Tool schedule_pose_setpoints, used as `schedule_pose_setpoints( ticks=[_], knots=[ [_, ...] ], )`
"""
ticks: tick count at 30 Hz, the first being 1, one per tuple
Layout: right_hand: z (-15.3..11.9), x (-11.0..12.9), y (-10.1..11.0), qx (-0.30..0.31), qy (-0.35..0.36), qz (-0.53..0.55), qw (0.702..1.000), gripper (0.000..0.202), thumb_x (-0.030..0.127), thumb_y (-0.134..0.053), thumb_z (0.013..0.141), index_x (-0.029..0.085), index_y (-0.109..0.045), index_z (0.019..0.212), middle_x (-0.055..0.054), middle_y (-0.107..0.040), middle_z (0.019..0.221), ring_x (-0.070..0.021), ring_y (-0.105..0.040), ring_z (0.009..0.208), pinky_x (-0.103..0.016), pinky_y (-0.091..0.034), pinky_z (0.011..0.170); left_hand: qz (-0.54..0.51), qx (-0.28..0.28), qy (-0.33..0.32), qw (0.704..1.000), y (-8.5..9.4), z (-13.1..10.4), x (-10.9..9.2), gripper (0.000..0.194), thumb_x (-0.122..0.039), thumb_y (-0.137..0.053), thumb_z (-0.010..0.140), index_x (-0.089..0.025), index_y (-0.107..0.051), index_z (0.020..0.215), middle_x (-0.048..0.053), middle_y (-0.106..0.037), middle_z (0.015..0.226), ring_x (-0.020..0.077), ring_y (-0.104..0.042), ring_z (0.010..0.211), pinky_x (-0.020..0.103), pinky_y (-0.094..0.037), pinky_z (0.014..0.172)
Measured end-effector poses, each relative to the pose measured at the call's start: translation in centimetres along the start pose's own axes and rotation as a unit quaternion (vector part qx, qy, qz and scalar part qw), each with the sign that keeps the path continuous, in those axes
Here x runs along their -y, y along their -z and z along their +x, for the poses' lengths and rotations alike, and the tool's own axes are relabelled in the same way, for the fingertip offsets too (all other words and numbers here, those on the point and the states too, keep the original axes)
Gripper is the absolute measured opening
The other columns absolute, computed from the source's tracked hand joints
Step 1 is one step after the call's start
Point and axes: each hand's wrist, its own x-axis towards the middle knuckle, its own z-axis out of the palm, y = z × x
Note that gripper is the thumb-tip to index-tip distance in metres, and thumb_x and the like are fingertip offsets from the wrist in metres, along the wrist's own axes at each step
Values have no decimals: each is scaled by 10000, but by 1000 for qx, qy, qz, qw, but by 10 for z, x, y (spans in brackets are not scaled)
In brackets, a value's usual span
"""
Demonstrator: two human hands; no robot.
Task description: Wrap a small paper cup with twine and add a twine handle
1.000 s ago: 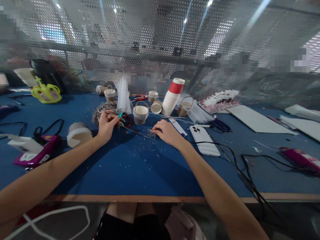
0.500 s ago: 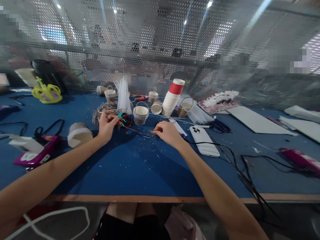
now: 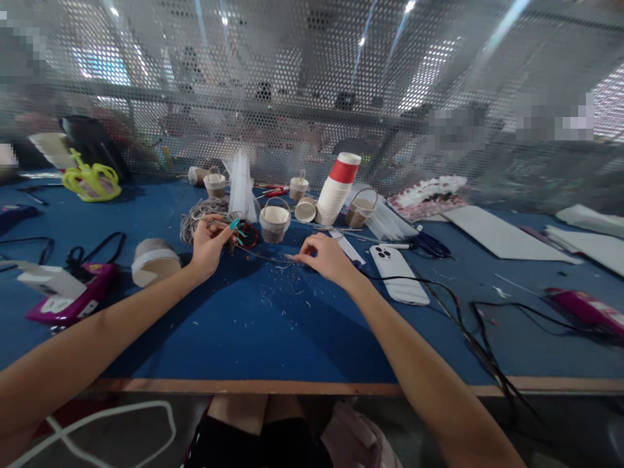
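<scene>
A thin grey-brown strand of twine [image 3: 263, 258] stretches low over the blue table between my two hands. My left hand [image 3: 208, 244] is closed on its left end, beside a tangled bundle of grey twine [image 3: 192, 221]. Something small and teal [image 3: 234, 224] shows at the left fingertips; whether it is a nail or a tool I cannot tell. My right hand [image 3: 324, 259] pinches the strand's other end. Just beyond the strand stands a small twine-wrapped cup with a handle [image 3: 274, 227]. A larger partly wrapped cup [image 3: 155, 266] lies tilted near my left forearm.
Behind the hands are a leaning stack of white paper cups [image 3: 331, 201], several small handled cups and clear glue sticks [image 3: 241, 188]. To the right lie a white phone [image 3: 398, 276], black cables and a magenta tool [image 3: 585, 309]. A magenta power strip [image 3: 73, 302] lies left.
My right hand's fingertips have shifted slightly left along the strand. The left hand stays almost where it was.
</scene>
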Motion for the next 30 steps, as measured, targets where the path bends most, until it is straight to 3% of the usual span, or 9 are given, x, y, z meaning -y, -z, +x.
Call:
schedule_pose_setpoints(
  ticks=[4, 11, 18, 30],
  knots=[
    [0, -2, -1, 15, 27, 0, 1000, 99, 199, -618, 815, 164, -667, 735, -63, -665, 770, -183, -551, 783, -320, -414, 721, -8, 5, 5, 1000, 0, 0, 2, 432, -245, -796, 567, -188, -466, 840, -59, -637, 568, 75, -585, 433, 152, -441, 424],
    [0, 0, -1, 8, 21, 19, 1000, 154, 161, -593, 817, 161, -681, 690, -60, -676, 739, -143, -572, 675, -276, -420, 652, -8, 23, 8, 1000, 2, 0, 3, 426, -233, -791, 583, -182, -468, 856, -52, -645, 579, 87, -606, 444, 151, -443, 417],
    [-1, -2, -3, 43, -2, 76, 996, 183, 188, -555, 840, 154, -676, 708, -38, -678, 668, -99, -566, 514, -245, -424, 573, -14, 43, 14, 999, 2, -1, 2, 402, -239, -800, 580, -179, -486, 824, -50, -654, 576, 88, -621, 462, 152, -467, 436],
    [-1, -2, -3, -29, 0, 33, 999, 153, 186, -654, 759, 164, -634, 609, -41, -665, 649, -131, -555, 582, -257, -389, 566, -26, 47, 30, 998, 1, -1, 0, 388, -239, -808, 572, -180, -497, 796, -44, -658, 567, 90, -608, 436, 160, -470, 418]
  ],
)
